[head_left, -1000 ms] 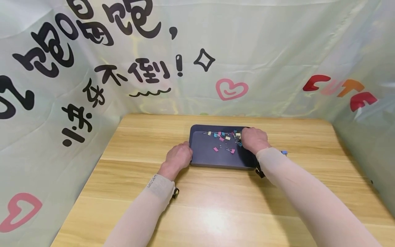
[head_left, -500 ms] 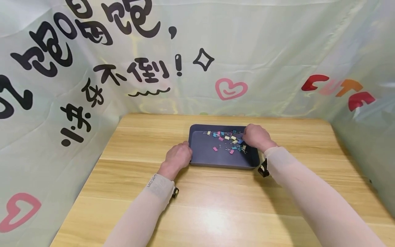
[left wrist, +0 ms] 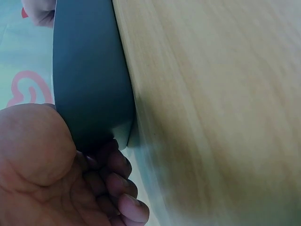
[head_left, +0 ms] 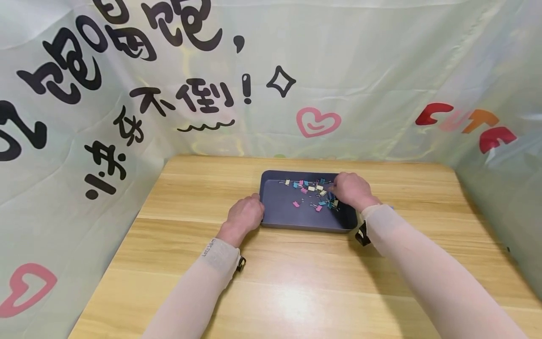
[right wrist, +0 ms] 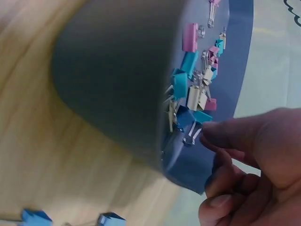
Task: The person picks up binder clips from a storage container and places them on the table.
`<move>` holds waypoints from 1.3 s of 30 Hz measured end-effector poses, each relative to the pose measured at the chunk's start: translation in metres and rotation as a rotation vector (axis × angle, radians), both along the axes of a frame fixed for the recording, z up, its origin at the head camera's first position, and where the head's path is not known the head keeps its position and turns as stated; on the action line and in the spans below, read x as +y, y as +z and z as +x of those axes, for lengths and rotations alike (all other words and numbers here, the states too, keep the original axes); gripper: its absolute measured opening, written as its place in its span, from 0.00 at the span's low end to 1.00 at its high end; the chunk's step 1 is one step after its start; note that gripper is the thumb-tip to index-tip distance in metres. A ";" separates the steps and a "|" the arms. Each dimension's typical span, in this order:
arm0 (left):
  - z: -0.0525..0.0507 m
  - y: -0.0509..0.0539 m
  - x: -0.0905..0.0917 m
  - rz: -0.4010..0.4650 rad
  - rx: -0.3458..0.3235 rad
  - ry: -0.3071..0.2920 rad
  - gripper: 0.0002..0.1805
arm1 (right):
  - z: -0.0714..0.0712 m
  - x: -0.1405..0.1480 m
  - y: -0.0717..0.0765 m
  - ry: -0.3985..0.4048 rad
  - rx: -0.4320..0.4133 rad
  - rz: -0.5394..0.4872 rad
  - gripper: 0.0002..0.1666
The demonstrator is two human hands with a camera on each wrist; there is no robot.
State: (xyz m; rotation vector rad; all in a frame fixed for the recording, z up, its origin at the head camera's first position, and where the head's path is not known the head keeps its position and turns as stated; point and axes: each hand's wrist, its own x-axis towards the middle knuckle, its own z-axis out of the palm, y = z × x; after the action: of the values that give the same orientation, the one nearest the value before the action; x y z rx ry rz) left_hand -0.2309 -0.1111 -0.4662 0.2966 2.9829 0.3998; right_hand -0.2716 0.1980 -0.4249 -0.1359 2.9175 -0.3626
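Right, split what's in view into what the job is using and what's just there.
In the job:
dark tray, left hand at its left side
binder clips inside it, right hand reaching in
blue clips outside the tray, probably

Just there:
wooden table, as support
printed cloth backdrop

The head view looks forward and down from the near side of the tabletop (head_left: 199, 188), farthest off, facing the curtain (head_left: 368, 61). The left wrist view sits close to the left grip (head_left: 245, 214), tipped sideways, facing along the near side of the tray (head_left: 281, 214). The right wrist view, also close and tipped, looks past the tray's near right corner at the clips (right wrist: 180, 85). All three share the tray; head and right wrist share the clips.
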 end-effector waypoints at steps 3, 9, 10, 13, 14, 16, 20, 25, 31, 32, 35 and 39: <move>0.000 0.001 0.001 0.003 0.003 0.005 0.15 | -0.001 0.004 0.002 0.096 0.053 0.024 0.12; -0.002 0.000 0.001 -0.001 0.006 0.007 0.15 | -0.003 0.004 -0.003 0.177 0.021 0.075 0.24; -0.002 0.000 0.001 0.000 0.006 0.006 0.15 | -0.003 0.004 -0.003 0.187 0.019 0.085 0.24; -0.001 0.000 0.001 -0.003 0.006 0.001 0.15 | -0.004 0.003 -0.005 0.189 0.015 0.095 0.23; -0.001 0.000 0.001 -0.003 0.005 0.001 0.15 | -0.004 0.003 -0.005 0.192 0.015 0.097 0.22; -0.001 0.000 0.000 -0.001 0.003 0.001 0.15 | -0.004 0.002 -0.005 0.191 0.013 0.097 0.21; -0.001 -0.001 0.000 0.002 0.001 0.002 0.15 | -0.002 0.002 -0.006 0.174 0.012 0.066 0.20; -0.002 0.000 0.001 -0.005 0.002 0.000 0.16 | -0.001 0.002 -0.010 0.128 0.012 0.021 0.18; 0.000 0.001 0.001 -0.009 0.012 -0.010 0.14 | -0.002 0.006 -0.012 0.064 0.016 -0.050 0.20; 0.000 0.001 0.001 -0.009 0.009 -0.010 0.14 | -0.001 0.006 -0.011 0.055 0.020 -0.067 0.21; 0.000 0.001 0.002 -0.009 0.000 -0.005 0.15 | 0.003 0.008 -0.007 0.007 0.043 -0.140 0.21; -0.001 0.001 0.002 -0.014 -0.007 0.008 0.17 | 0.014 0.013 0.006 -0.076 0.089 -0.246 0.20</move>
State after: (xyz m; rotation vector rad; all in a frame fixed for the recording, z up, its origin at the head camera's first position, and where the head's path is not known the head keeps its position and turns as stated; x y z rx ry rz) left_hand -0.2319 -0.1093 -0.4653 0.2807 2.9796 0.3798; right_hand -0.2573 0.2113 -0.4189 -0.0787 2.9600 -0.7460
